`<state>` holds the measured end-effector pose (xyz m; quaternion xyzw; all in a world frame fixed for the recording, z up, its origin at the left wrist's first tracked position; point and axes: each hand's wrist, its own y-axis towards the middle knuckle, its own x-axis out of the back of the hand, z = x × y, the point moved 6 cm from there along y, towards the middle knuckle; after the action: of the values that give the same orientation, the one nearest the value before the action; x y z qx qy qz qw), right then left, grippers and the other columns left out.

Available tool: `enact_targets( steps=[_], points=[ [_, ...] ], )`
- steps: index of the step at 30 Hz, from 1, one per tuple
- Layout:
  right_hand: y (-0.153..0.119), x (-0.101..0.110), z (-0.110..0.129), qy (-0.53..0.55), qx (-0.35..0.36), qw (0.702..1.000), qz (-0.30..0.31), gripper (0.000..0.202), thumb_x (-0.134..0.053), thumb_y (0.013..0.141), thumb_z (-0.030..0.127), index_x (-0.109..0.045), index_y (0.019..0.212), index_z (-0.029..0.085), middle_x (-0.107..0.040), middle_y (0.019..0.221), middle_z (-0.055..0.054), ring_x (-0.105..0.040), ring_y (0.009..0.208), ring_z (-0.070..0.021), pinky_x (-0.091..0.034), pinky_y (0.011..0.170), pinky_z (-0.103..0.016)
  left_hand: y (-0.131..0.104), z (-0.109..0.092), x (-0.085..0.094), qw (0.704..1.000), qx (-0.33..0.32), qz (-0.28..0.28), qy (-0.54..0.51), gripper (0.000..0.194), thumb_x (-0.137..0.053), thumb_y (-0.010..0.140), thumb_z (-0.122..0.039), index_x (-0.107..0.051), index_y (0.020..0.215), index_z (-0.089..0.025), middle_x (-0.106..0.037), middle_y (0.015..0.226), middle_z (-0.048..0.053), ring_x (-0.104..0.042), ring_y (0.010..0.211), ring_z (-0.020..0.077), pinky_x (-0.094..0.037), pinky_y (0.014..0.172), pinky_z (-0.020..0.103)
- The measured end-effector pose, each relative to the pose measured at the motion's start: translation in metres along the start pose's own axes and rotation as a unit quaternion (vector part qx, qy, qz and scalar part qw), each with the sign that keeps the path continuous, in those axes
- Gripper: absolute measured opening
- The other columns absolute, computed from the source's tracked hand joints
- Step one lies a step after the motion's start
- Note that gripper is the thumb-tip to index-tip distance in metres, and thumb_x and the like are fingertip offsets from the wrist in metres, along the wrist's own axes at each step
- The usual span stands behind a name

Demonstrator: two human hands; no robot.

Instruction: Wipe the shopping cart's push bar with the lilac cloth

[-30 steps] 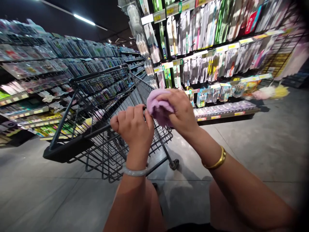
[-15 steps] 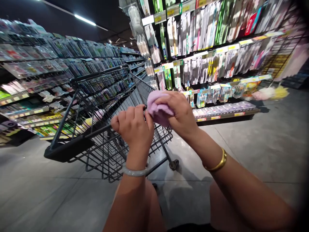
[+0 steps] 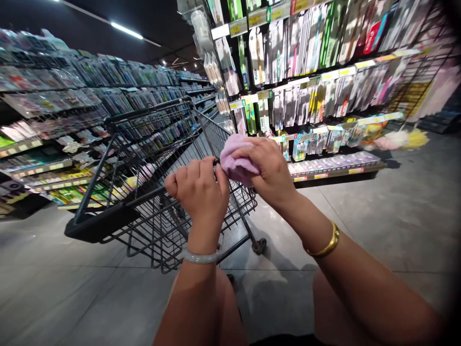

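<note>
A dark wire shopping cart (image 3: 158, 235) stands in front of me, angled to the left. My left hand (image 3: 200, 187) is wrapped around the cart's handlebar (image 3: 153, 193), near its right end. Just right of it, my right hand (image 3: 272, 168) grips a bunched purple cloth (image 3: 237, 156), which lies against the end of the bar. The cloth covers that end, so the contact beneath it is hidden. A pale bangle circles my left wrist and a gold one my right.
A rack of packaged toothbrushes (image 3: 306, 53) rises ahead on the right, with a low bottom shelf (image 3: 334, 173). Shelves of hanging packets (image 3: 133, 77) line the left side. The cart's caster wheel (image 3: 259, 246) rests on the grey tiled floor (image 3: 360, 216). Fluffy dusters hang at the right.
The purple cloth and the fingers of my right hand have shifted very slightly at the bar's end. My left hand keeps its hold on the handlebar.
</note>
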<state>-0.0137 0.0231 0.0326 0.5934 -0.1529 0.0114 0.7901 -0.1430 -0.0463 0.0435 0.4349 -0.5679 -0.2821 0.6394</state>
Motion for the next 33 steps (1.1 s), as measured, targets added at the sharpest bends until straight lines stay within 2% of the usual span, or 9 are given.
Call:
enact_targets(
  steps=[5, 12, 19, 26, 33],
  points=[
    [0.002, 0.015, -0.022, 0.006, -0.049, 0.997, -0.060, 0.032, -0.058, 0.079, 0.007, -0.064, 0.101, 0.030, -0.067, 0.109, 0.001, -0.057, 0.113, -0.0196, -0.044, 0.100, -0.041, -0.001, 0.001, -0.002, 1.000, -0.003, 0.004, 0.014, 0.027, -0.044, 0.094, -0.037, -0.065, 0.106, -0.024, -0.066, 0.093, 0.007, -0.049, 0.092, 0.0277, -0.022, 0.092, 0.045],
    [-0.002, -0.001, 0.000, -0.022, -0.008, 1.000, 0.007, 0.032, -0.059, 0.080, 0.010, -0.063, 0.106, 0.028, -0.064, 0.119, -0.002, -0.054, 0.117, -0.0224, -0.042, 0.103, -0.043, 0.001, 0.001, -0.002, 1.000, 0.007, 0.013, 0.005, 0.028, -0.044, 0.094, -0.037, -0.067, 0.106, -0.024, -0.066, 0.093, 0.007, -0.049, 0.093, 0.0278, -0.023, 0.092, 0.045],
    [0.000, 0.009, -0.020, 0.014, -0.044, 0.998, -0.042, 0.036, -0.055, 0.076, 0.003, -0.063, 0.100, 0.029, -0.068, 0.106, 0.001, -0.058, 0.111, -0.0196, -0.044, 0.101, -0.040, 0.000, 0.002, -0.002, 1.000, 0.004, 0.004, -0.003, 0.030, -0.044, 0.094, -0.037, -0.067, 0.106, -0.024, -0.067, 0.094, 0.007, -0.049, 0.093, 0.0275, -0.022, 0.093, 0.046],
    [-0.003, -0.001, -0.001, -0.017, -0.019, 1.000, 0.011, 0.033, -0.057, 0.080, 0.009, -0.062, 0.105, 0.029, -0.064, 0.117, -0.001, -0.053, 0.117, -0.0223, -0.043, 0.103, -0.043, -0.001, 0.002, -0.001, 1.000, -0.004, -0.014, -0.007, 0.026, -0.046, 0.093, -0.037, -0.067, 0.103, -0.024, -0.066, 0.091, 0.007, -0.049, 0.090, 0.0272, -0.023, 0.091, 0.045],
    [-0.005, 0.001, -0.019, -0.017, -0.051, 0.998, -0.019, 0.028, -0.060, 0.080, 0.010, -0.064, 0.101, 0.028, -0.066, 0.113, -0.001, -0.055, 0.114, -0.0220, -0.043, 0.103, -0.042, -0.001, 0.004, -0.005, 1.000, -0.009, 0.001, 0.003, 0.030, -0.043, 0.095, -0.038, -0.066, 0.107, -0.023, -0.066, 0.094, 0.008, -0.048, 0.092, 0.0274, -0.022, 0.092, 0.046]
  ],
)
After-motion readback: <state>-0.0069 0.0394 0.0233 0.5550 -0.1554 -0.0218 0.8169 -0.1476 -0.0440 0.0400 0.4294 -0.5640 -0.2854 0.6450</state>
